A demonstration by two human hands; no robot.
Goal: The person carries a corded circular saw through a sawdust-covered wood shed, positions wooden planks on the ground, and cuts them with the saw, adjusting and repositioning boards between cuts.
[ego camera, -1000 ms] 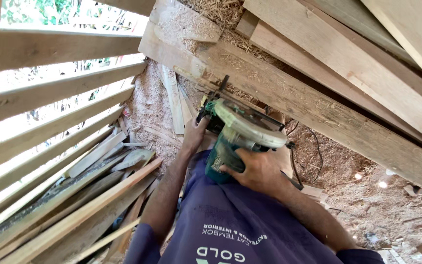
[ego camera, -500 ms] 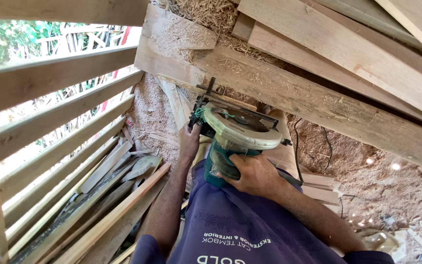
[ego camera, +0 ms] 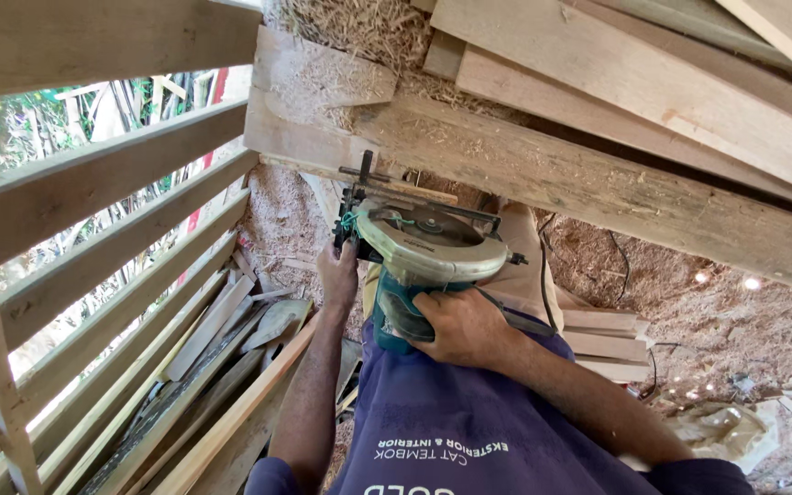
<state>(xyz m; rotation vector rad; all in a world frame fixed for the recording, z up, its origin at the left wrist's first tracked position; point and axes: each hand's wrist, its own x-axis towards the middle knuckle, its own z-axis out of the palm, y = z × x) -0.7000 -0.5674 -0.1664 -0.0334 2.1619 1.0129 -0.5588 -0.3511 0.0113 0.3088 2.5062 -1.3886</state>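
A circular saw (ego camera: 428,243) with a silver blade guard and a teal body sits against the underside edge of a long rough wooden beam (ego camera: 598,183). My right hand (ego camera: 460,325) is wrapped around the saw's teal handle. My left hand (ego camera: 336,275) grips the black front end of the saw's base, just below the beam's near end. A thin wooden strip (ego camera: 396,188) lies along the beam right above the saw. The blade itself is hidden under the guard.
A slatted wooden wall (ego camera: 93,229) closes the left side. Scrap boards and offcuts (ego camera: 213,367) lie piled below it. More planks (ego camera: 653,82) are stacked above the beam. The ground (ego camera: 735,330) is covered in sawdust, with a black cable (ego camera: 618,266) and short offcuts (ego camera: 602,344).
The view has shifted, so the slatted wall looms larger on the left. Both hands keep the same hold on the saw, which stays at the beam's near end.
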